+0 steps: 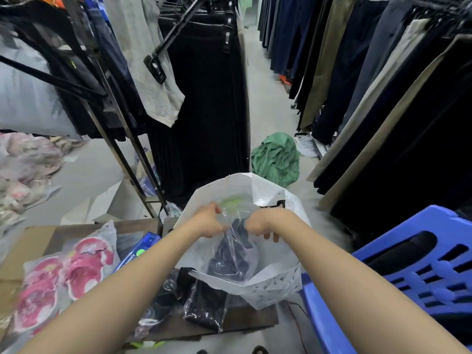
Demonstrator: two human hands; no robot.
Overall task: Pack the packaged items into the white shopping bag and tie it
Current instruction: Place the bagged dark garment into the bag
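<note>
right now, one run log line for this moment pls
step: packing | left hand + right hand: both gripping clear-packaged dark garment | location: inside mouth of white shopping bag | bag: untied | table: more packages waiting

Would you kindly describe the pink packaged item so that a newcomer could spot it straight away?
Start at the white shopping bag that both hands hold open in the middle, then look left across the low wooden table. At its left end lies the pink packaged item, flat in clear plastic. Its neighbours hold dark clothing or are blue; it alone is bright pink and white.
</note>
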